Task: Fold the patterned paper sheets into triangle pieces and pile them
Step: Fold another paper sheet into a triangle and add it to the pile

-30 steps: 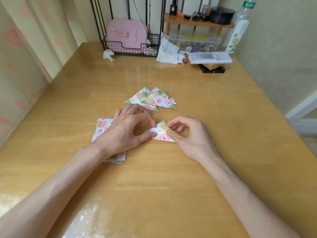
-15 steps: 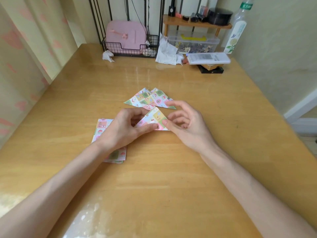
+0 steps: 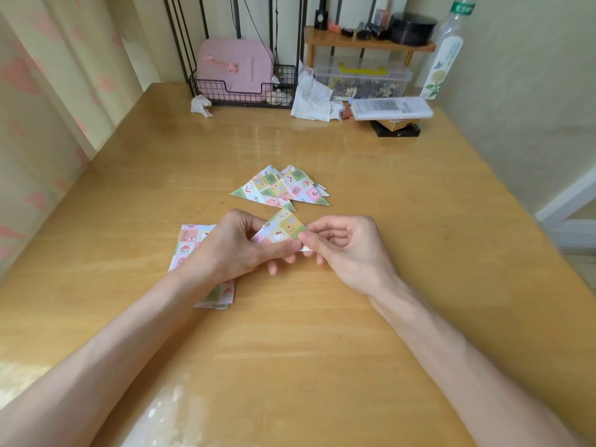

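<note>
A small folded triangle of patterned paper [image 3: 280,228] is held just above the wooden table [image 3: 403,221], its tip pointing away from me. My left hand [image 3: 238,250] pinches its lower left part and my right hand [image 3: 345,250] pinches its lower right corner with thumb and forefinger. Just beyond lies a loose pile of folded patterned triangles [image 3: 280,188]. A stack of flat patterned sheets [image 3: 193,250] lies under my left wrist, partly hidden.
Along the back edge stand a black wire basket [image 3: 245,95] with a pink case, crumpled white tissues [image 3: 311,100], a clear plastic box [image 3: 364,77] under a small wooden shelf, a white remote-like slab [image 3: 390,108] and a tall bottle [image 3: 446,50]. A curtain hangs at left.
The folded piece has risen off the table and turned upright between both hands. My right hand has shifted from open fingers beside it to a pinch on its right corner.
</note>
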